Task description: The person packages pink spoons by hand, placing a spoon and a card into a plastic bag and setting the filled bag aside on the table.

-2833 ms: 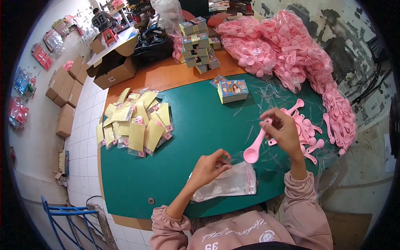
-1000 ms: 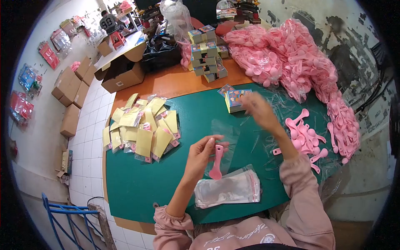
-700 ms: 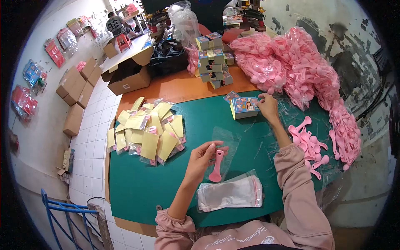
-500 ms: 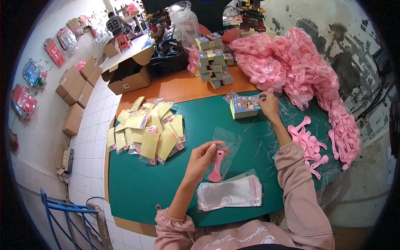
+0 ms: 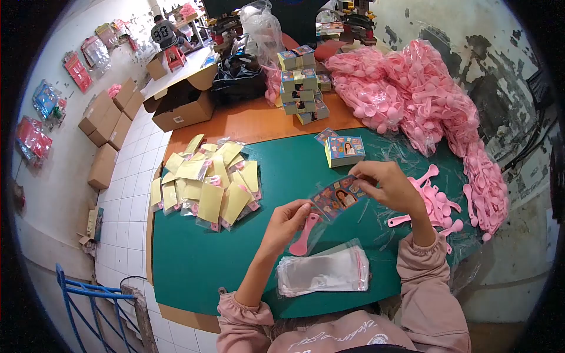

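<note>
My left hand (image 5: 289, 222) pinches a clear plastic bag (image 5: 321, 228) with a pink spoon (image 5: 303, 235) in it. Between thumb and fingers of my right hand (image 5: 385, 183) is a printed card (image 5: 339, 197), its left end at the mouth of the bag. How far the card is inside the bag I cannot tell. A stack of the same cards (image 5: 346, 150) stands behind my hands. Below them lies a pile of empty clear bags (image 5: 323, 272). Loose pink spoons (image 5: 438, 203) lie to the right of my right hand.
Filled bags with yellowish card backs (image 5: 212, 182) are heaped at the left of the green table (image 5: 194, 259). Large bags of pink spoons (image 5: 424, 88) fill the back right. Bundled cards (image 5: 300, 88) and an open cardboard box (image 5: 185, 109) stand behind. A person (image 5: 165, 34) sits far off.
My right hand has come from the card stack towards my left hand, bringing a card to the bag. The spoon and bag have tilted a little.
</note>
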Demonstrator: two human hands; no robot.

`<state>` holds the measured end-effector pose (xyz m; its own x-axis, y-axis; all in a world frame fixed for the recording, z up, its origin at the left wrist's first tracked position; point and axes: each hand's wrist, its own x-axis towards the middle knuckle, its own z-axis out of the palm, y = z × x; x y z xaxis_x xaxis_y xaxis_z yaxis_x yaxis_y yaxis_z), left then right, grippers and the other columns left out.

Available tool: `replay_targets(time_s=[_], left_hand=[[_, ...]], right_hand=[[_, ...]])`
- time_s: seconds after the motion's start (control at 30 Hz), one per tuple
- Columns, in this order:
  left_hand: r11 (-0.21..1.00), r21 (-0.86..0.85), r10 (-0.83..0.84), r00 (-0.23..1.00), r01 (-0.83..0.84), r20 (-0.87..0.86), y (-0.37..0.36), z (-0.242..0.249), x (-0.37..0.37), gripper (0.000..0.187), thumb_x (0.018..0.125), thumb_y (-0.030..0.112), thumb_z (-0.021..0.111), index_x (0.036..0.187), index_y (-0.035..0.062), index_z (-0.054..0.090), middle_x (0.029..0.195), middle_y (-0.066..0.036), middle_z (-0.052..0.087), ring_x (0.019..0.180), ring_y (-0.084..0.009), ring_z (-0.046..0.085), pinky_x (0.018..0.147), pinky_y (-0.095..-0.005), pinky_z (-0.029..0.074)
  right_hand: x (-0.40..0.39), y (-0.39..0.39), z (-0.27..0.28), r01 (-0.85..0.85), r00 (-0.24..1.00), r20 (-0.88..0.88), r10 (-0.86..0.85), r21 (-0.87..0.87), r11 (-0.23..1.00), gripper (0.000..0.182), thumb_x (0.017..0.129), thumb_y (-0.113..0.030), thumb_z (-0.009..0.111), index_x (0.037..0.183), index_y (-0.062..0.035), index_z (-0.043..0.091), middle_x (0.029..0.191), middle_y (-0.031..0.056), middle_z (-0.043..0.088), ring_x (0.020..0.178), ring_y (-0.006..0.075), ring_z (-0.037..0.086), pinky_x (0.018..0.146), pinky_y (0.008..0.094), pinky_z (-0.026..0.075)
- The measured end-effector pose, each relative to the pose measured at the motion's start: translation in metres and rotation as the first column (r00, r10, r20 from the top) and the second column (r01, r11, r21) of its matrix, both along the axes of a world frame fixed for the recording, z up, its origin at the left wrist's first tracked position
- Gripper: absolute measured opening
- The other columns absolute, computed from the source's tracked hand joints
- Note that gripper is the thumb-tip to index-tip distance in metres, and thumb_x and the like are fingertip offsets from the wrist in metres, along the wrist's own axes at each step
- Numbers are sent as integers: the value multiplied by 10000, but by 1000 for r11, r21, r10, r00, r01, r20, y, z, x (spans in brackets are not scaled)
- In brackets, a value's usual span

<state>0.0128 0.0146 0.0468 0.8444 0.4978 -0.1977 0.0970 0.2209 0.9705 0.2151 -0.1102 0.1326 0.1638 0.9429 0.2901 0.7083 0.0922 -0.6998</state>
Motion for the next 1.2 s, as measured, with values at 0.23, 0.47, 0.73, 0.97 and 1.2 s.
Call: replay_targets(time_s=[0.23,0.47,0.73,0.97,1.2], left_hand=[[964,150,-222,975,220,-6,-13,20,6,328,880,171,524,1161,2,514,846,-35,636,761,-60,563,663,-211,458],[862,464,-147,977,204,-156,-22,17,1,584,860,187,550,1352,62,259,810,-119,642,730,-126,607,662,-278,470],[971,43,-239,968,237,69,18,-7,-32,606,785,62,633,1308,88,329,862,-80,613,785,-103,567,688,-221,462],[979,58,-198,979,195,55,13,-5,-31,541,819,61,596,1298,67,343,894,-76,616,803,-97,563,707,-224,469],[980,60,-190,981,187,38,12,-5,-29,521,819,63,590,1287,63,361,902,-80,609,829,-118,575,729,-251,480]], right_hand=[[-14,-3,-2,-212,977,-23,213,-228,950,187,722,-105,625,866,-8,552,743,138,593,639,274,574,584,318,447],[-31,1,-52,-266,962,-93,257,-110,958,276,683,-102,658,935,-11,590,711,110,601,622,221,582,607,310,463],[-13,-5,-61,-133,810,-586,-3,-188,973,211,700,-129,681,865,-5,643,696,46,626,651,82,543,611,232,436],[-22,-7,-69,-97,801,-594,-78,-258,961,203,721,-133,688,689,6,543,582,-22,502,595,52,457,543,228,379],[-15,-8,-79,-201,710,-699,-84,-316,927,166,715,-93,685,673,-9,549,594,-45,471,580,39,433,509,201,340]])
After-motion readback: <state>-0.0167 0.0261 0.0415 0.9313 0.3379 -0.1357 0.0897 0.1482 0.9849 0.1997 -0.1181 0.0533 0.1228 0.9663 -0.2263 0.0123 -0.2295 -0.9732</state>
